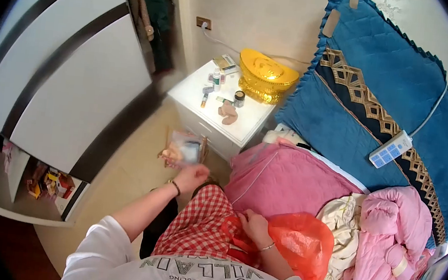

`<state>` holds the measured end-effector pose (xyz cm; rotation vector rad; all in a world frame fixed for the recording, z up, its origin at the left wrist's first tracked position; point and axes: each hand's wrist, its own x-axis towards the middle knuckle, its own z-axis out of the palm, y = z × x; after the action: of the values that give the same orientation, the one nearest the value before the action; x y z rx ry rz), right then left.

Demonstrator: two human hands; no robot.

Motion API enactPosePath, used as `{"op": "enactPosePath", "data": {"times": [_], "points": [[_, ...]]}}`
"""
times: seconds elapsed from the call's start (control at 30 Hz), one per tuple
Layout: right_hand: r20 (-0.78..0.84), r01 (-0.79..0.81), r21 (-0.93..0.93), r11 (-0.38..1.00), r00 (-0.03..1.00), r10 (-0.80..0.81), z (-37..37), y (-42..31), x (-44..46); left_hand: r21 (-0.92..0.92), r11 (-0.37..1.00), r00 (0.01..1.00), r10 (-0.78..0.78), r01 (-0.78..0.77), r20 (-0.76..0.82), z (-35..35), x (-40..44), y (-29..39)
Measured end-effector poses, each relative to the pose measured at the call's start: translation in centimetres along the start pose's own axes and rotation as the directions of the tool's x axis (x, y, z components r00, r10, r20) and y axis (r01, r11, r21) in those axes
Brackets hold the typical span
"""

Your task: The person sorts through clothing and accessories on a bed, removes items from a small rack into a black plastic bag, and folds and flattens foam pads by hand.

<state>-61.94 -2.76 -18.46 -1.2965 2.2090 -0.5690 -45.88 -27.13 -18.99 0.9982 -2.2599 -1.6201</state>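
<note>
My left hand [193, 178], a dark bracelet at its wrist, reaches forward with curled fingers beside my knee. Just beyond it a small bin or basket [205, 148] stands on the floor, with a clear plastic packet [184, 146] and other wrappings at its top. Blur hides whether the fingers touch the packet or hold anything. Over my lap, my right hand [254, 226] closes on a red plastic bag [303, 239], which spreads to the right across the bed. Red-and-white checked cloth [200, 218] covers my legs.
A white nightstand [182, 95] bears a gold ingot-shaped box [265, 79], small bottles and a jar [239, 98]. Pink bedding [290, 181] lies to the right. A power strip [391, 149] rests on the blue quilted headboard cover [339, 119]. A white wardrobe [79, 72] stands left.
</note>
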Motion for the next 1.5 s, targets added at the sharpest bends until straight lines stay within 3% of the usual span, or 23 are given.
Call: {"op": "enactPosePath", "data": {"times": [0.03, 0.1, 0.17, 0.23, 0.27, 0.33, 0.43, 0.5, 0.57, 0.63, 0.67, 0.7, 0.73, 0.77, 0.83, 0.97, 1.0, 1.07, 1.2, 1.23, 1.33, 1.47, 1.5], "points": [[0.034, -0.138, -0.041, 0.990, 0.990, 0.139, 1.0, 1.2, 1.0, 0.115, 0.993, 0.997, 0.044, -0.036, -0.065, -1.0, 2.6, 0.2], [-0.011, -0.159, 0.036, 0.987, 0.987, 0.159, 5.5, 6.3, 2.4, 0.262, 0.954, 0.972, 0.190, -0.149, -0.141, -2.2, 8.1, 0.3], [-0.058, -0.178, 0.103, 0.979, 0.981, 0.184, 6.7, 8.2, 3.1, 0.334, 0.942, 0.981, 0.092, -0.031, -0.169, -2.4, 13.5, 1.5], [0.141, -0.425, 0.347, 0.836, 0.905, 0.402, 6.6, 8.7, 3.6, 0.475, 0.866, 0.902, 0.320, -0.155, -0.289, -2.0, 18.7, 1.2], [0.077, -0.396, 0.302, 0.867, 0.917, 0.392, 7.4, 9.2, 3.8, 0.468, 0.870, 0.907, 0.315, -0.159, -0.278, -1.8, 20.9, 1.3], [0.110, -0.449, 0.285, 0.847, 0.893, 0.436, 7.1, 8.7, 3.9, 0.476, 0.879, 0.934, 0.187, -0.021, -0.305, -1.5, 23.7, 3.3], [0.150, -0.491, 0.274, 0.827, 0.871, 0.468, 7.0, 8.7, 3.7, 0.608, 0.787, 0.893, 0.198, 0.101, -0.405, 0.0, 27.2, 1.6], [0.162, -0.495, 0.289, 0.820, 0.869, 0.467, 6.7, 8.9, 3.7, 0.603, 0.789, 0.934, 0.122, 0.114, -0.337, -0.6, 28.2, 0.1], [0.211, -0.514, 0.249, 0.821, 0.856, 0.472, 6.4, 8.6, 3.9, 0.613, 0.789, 0.977, 0.166, -0.049, -0.136, -2.0, 28.5, -0.8], [0.158, -0.457, 0.261, 0.850, 0.889, 0.430, 7.1, 8.9, 3.7, 0.558, 0.830, 0.978, 0.100, 0.020, -0.185, -2.1, 29.7, -4.2], [0.100, -0.399, 0.265, 0.878, 0.917, 0.387, 7.3, 9.1, 3.5, 0.194, 0.977, 0.967, -0.033, 0.084, -0.252, -1.9, 30.0, -7.8], [0.103, -0.390, 0.273, 0.879, 0.921, 0.376, 7.2, 9.0, 3.6, -0.199, 0.972, 0.949, -0.176, 0.125, -0.263, -1.9, 29.3, -9.6], [0.113, -0.411, 0.275, 0.869, 0.912, 0.395, 7.0, 8.8, 3.7, -0.657, 0.733, 0.970, -0.243, 0.173, -0.015, -2.2, 26.0, -6.6], [0.124, -0.432, 0.274, 0.859, 0.902, 0.414, 6.7, 8.6, 3.6, -0.917, 0.292, 0.958, -0.171, 0.272, 0.229, -2.3, 21.6, -1.8], [0.126, -0.410, 0.296, 0.863, 0.912, 0.390, 6.9, 9.1, 3.8, -0.945, 0.058, 0.946, -0.011, 0.323, 0.323, -2.0, 15.0, 2.5], [0.151, -0.324, 0.266, 0.908, 0.944, 0.292, 7.3, 10.2, 4.0, -0.938, -0.022, 0.934, -0.084, 0.347, 0.347, -0.2, 4.4, 6.4], [0.152, -0.312, 0.265, 0.912, 0.948, 0.280, 7.1, 9.5, 3.8, -0.945, 0.000, 0.945, -0.001, 0.328, 0.328, 0.2, 2.1, 7.1], [-0.113, 0.017, 0.513, 0.858, 0.992, 0.048, 6.0, 6.3, 4.3, -0.932, 0.133, 0.935, 0.072, 0.337, 0.348, 0.6, -1.4, 6.9], [-0.181, 0.184, 0.880, 0.438, 0.982, -0.049, -1.0, -8.2, 1.7, -0.924, 0.264, 0.912, 0.231, 0.277, 0.339, 1.4, -6.7, 7.3], [-0.188, 0.192, 0.877, 0.440, 0.981, -0.054, -1.3, -9.5, 1.0, -0.925, 0.267, 0.911, 0.239, 0.271, 0.336, 1.8, -7.8, 6.9], [-0.311, 0.399, 0.542, 0.739, 0.913, -0.265, -1.0, -11.0, -0.5, -0.923, 0.289, 0.946, 0.126, 0.254, 0.300, 2.0, -10.2, 6.5], [-0.302, 0.387, 0.574, 0.721, 0.919, -0.253, -1.1, -11.3, -2.1, -0.880, 0.413, 0.957, 0.064, 0.234, 0.284, 1.1, -13.0, 7.7], [-0.225, 0.277, 0.673, 0.686, 0.960, -0.167, -1.9, -12.1, -2.7, -0.872, 0.438, 0.972, -0.018, 0.220, 0.236, 1.1, -13.6, 8.5]]}}
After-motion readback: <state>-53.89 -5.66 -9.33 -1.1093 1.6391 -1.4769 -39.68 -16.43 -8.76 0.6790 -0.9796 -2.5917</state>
